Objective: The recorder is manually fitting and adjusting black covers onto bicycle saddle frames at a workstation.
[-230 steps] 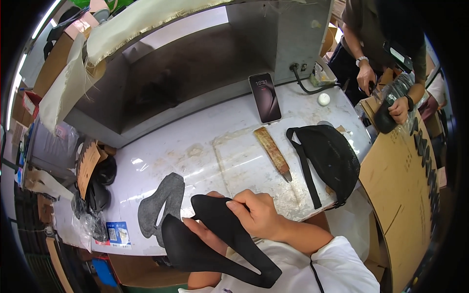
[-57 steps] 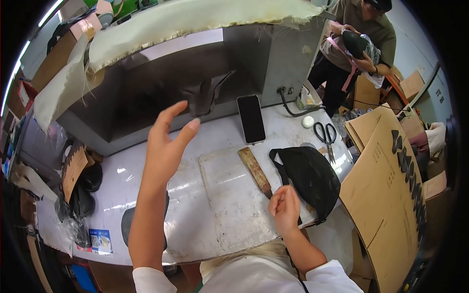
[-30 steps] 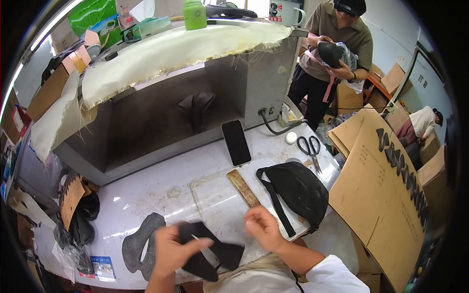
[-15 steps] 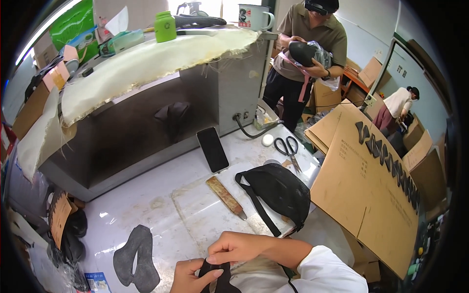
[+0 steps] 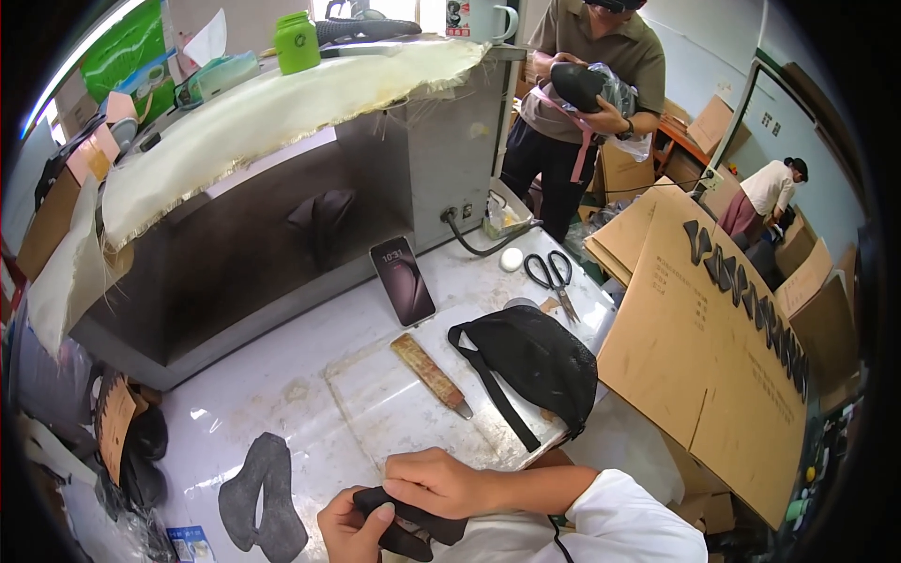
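Close to my body, a folded black piece of soft material (image 5: pixel 439 527) is pinched between both hands. It looks like a shoe upper part, though I cannot be sure. My left hand (image 5: pixel 349 527) grips its left end, thumb on top. My right hand (image 5: pixel 434 480) closes over its upper edge with the fingers curled. On the white table to the left lies a flat dark grey cut piece (image 5: pixel 261 497) with a long slot. A rusty, worn bar-shaped tool (image 5: pixel 430 373) with a metal tip rests beyond my hands. Beside it is a black mesh bag (image 5: pixel 535 366) with a strap.
A phone (image 5: pixel 404 281) leans against a grey metal box (image 5: pixel 450 141) topped with frayed cloth. Scissors (image 5: pixel 554 281) and a round white object (image 5: pixel 511 259) lie near the right edge. Cardboard (image 5: pixel 694 347) bearing black pieces stands at right. Another person (image 5: pixel 587 103) handles a dark shoe.
The black piece has been turned from hanging downward to lying more crosswise, and both hands have shifted slightly left. The phone's dark screen is now lit.
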Motion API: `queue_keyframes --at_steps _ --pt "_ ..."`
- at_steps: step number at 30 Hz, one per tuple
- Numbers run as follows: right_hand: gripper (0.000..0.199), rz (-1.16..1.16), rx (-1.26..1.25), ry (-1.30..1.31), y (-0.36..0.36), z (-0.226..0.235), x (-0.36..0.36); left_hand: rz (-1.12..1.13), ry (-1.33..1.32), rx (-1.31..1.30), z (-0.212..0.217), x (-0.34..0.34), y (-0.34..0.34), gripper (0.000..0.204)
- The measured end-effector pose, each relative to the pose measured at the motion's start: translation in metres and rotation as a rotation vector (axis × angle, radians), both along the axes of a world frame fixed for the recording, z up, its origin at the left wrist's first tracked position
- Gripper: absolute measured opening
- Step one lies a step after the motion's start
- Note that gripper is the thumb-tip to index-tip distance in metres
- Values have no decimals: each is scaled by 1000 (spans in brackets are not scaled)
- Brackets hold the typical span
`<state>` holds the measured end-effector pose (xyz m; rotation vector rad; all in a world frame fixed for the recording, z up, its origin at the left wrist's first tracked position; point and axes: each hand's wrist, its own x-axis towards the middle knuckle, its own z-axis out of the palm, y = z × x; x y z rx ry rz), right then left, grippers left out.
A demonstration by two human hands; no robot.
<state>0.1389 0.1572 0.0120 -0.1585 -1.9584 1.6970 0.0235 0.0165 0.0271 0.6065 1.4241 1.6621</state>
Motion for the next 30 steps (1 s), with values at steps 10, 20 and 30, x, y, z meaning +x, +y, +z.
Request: queue_keyframes --at_steps 10,20,30 --pt "30 5 -341 -172 -9 -15 -10 -44 -505 143 -39 -16 4 23" --pt "35 -20 -129 -75 -10 -24 -10 -99 -651 163 -35 -23 12 20" --pt "27 321 -644 -202 -9 -25 6 1 -452 217 -35 -18 14 19"
